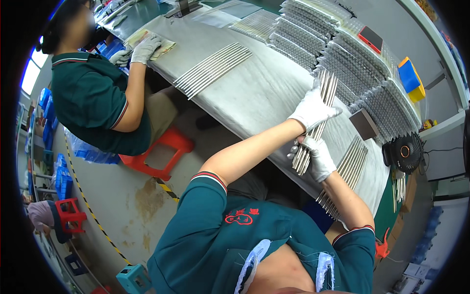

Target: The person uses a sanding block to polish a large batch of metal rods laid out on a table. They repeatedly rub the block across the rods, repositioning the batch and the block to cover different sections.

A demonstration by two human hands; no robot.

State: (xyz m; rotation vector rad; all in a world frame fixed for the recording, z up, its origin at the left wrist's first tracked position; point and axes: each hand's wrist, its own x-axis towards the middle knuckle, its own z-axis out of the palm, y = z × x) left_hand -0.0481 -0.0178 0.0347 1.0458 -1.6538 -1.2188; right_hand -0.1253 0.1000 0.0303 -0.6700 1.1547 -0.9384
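A bundle of thin, shiny metal rods [329, 84] is held at a slant above the near edge of the cloth-covered table [274, 93]. My left hand [312, 111], in a white glove, is closed round its upper part, with the thumb sticking out to the right. Lower down, my right hand [318, 158], also gloved, grips the bundle near its near end; some of its fingertips look bare. Beneath and beside my right forearm lies a row of similar metal rods [351, 161]. Another row of rods [213, 71] rests farther left on the table.
Stacks of clear bubble-textured sheets [352, 68] line the far side, with a red-edged phone [370, 39] on top. A black fan [405, 152] stands at the right. To the left, a co-worker [98, 93] handles a cloth [164, 46] beside a red stool [164, 152].
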